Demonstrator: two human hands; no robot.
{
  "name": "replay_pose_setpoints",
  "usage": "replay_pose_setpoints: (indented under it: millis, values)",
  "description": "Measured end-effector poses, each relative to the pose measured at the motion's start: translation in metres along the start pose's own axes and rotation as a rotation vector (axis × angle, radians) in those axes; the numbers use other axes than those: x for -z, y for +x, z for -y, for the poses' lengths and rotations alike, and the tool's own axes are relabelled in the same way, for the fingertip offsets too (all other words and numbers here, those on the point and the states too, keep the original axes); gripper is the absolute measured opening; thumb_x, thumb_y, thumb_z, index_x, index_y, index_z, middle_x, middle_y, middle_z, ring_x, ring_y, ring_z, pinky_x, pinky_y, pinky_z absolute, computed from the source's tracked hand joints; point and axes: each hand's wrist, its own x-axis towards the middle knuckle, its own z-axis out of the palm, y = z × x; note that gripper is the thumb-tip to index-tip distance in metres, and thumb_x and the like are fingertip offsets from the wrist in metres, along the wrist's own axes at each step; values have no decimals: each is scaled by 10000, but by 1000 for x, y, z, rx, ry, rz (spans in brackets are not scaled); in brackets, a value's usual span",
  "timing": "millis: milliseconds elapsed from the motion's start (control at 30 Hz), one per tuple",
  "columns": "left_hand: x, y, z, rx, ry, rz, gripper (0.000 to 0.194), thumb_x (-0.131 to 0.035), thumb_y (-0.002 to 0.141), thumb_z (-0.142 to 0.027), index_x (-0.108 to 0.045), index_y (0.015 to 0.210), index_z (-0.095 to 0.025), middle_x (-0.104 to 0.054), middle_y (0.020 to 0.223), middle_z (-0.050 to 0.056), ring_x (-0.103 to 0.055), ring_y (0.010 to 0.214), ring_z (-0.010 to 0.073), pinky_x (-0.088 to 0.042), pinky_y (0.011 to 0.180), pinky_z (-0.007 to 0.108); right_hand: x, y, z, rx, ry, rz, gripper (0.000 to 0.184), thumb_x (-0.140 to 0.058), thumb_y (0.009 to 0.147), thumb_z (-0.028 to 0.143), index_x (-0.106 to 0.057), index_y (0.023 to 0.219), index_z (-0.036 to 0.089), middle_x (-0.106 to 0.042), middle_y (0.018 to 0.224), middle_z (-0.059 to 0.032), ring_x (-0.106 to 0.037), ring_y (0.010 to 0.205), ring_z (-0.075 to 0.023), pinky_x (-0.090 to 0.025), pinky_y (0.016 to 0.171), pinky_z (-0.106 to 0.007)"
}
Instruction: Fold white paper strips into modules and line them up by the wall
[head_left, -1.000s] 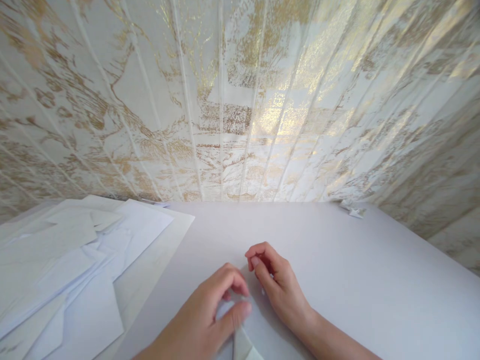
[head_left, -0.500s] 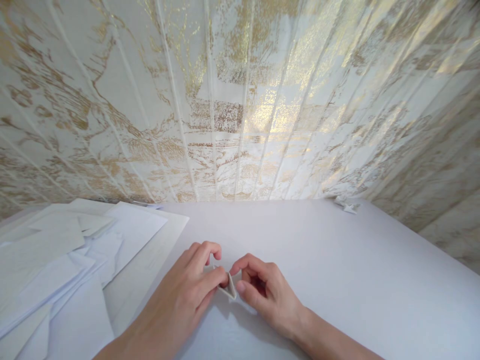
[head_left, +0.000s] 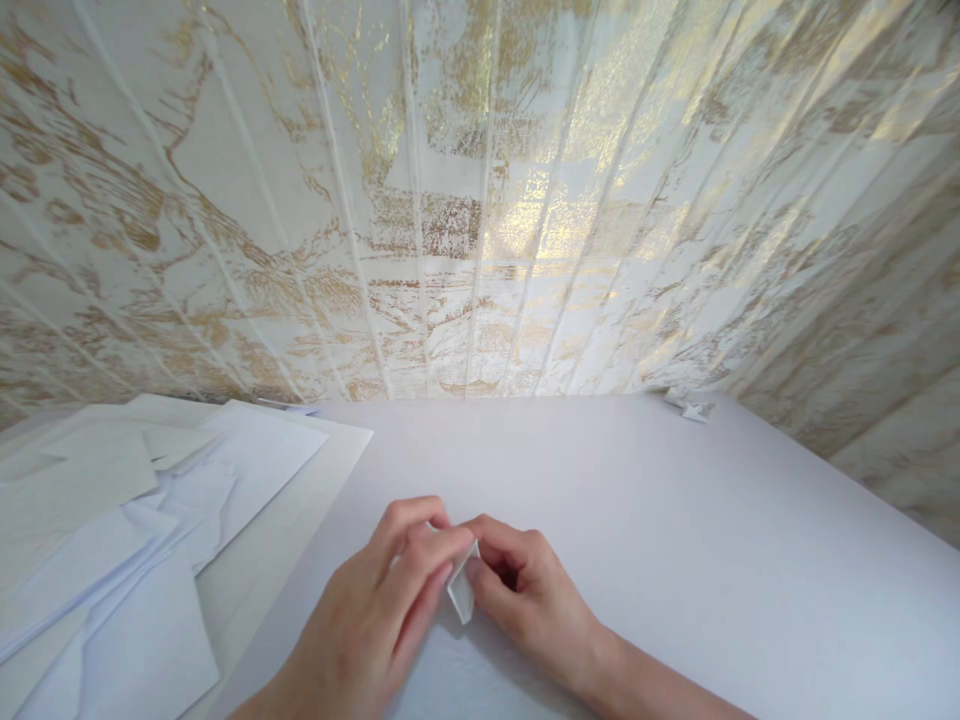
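left: paper pile (head_left: 112, 520) blocks; right, ahead: bare table (head_left: 675, 520); wall (head_left: 480, 200) behind

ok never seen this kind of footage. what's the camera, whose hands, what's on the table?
One view only: a camera worn on a person's head, looking forward and down, so both hands are that person's own. There is no machine. The left hand and the right hand meet over a white table and pinch a small folded piece of white paper between their fingertips. To the left lies a loose pile of white paper sheets. A small paper scrap sits at the far edge, against a wall with white and gold patterned wallpaper.
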Motion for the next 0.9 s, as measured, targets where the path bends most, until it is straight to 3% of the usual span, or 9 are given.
replay_pose_setpoints:
  millis: [67, 133, 200, 267, 367, 467, 733, 900]
  values:
    - [-7, -4, -4, 234, -160, -6, 313, -486, 952, -273, -386, 1246, -313, -550, 959, -18, -602, 756, 125, -510, 732, 261, -1, -1, -1, 51, 48, -90, 372, -447, 826, 70, -737, 1005, 219, -558, 669, 50, -381, 528, -80, -324, 520, -197]
    - [-14, -7, -8, 471, -279, 76, 439, -582, 887, -418, -367, 1249, -292, -572, 850, -33, -598, 682, 153, -513, 669, 295, 0, -3, -1, 139, 54, -127, 403, -440, 836, 55, -753, 1007, 242, -646, 764, 24, -475, 581, -89, -382, 578, -202]
    - [-19, -7, -9, 618, -439, 159, 487, -592, 863, -451, -375, 1260, -271, -612, 921, -2, -606, 700, 165, -503, 655, 306, 1, -5, 0, 230, 7, -106, 402, -446, 856, 48, -761, 989, 260, -641, 736, 25, -516, 601, -97, -403, 600, -202]
    - [-21, -5, -10, 695, -649, 181, 409, -544, 889, -417, -411, 1237, -249, -620, 983, 19, -607, 735, 156, -493, 666, 292, 3, -6, 1, 291, -41, -79, 400, -442, 882, 50, -757, 995, 269, -611, 705, 27, -528, 609, -102, -411, 608, -200]
    - [-18, 1, -8, 734, -861, 213, 216, -526, 909, -369, -519, 1062, -217, -597, 808, -26, -575, 712, 129, -463, 661, 250, 5, -7, 0, 309, -76, -48, 416, -418, 905, 47, -735, 1056, 269, -589, 723, 19, -540, 637, -109, -419, 630, -206]
    - [-14, 5, -6, 728, -987, 228, 170, -608, 877, -360, -562, 911, -200, -580, 734, -48, -547, 679, 103, -445, 658, 226, 9, -6, -1, 310, -110, -18, 409, -406, 919, 59, -724, 1087, 253, -573, 735, 7, -538, 653, -120, -416, 635, -221]
    - [-12, 5, -5, 755, -1221, 216, 308, -708, 835, -367, -574, 1061, -205, -687, 1061, 38, -619, 1001, 178, -466, 863, 277, 12, -2, 1, 249, -97, -5, 333, -469, 851, 102, -770, 957, 193, -477, 707, -2, -466, 606, -131, -344, 533, -229]
    - [-17, 3, -3, 754, -1062, 189, 302, -647, 878, -423, -537, 1064, -211, -651, 949, 10, -619, 929, 165, -463, 812, 268, 9, 0, 0, 188, 8, 4, 299, -496, 862, 88, -766, 910, 208, -544, 760, -17, -505, 650, -133, -369, 571, -239]
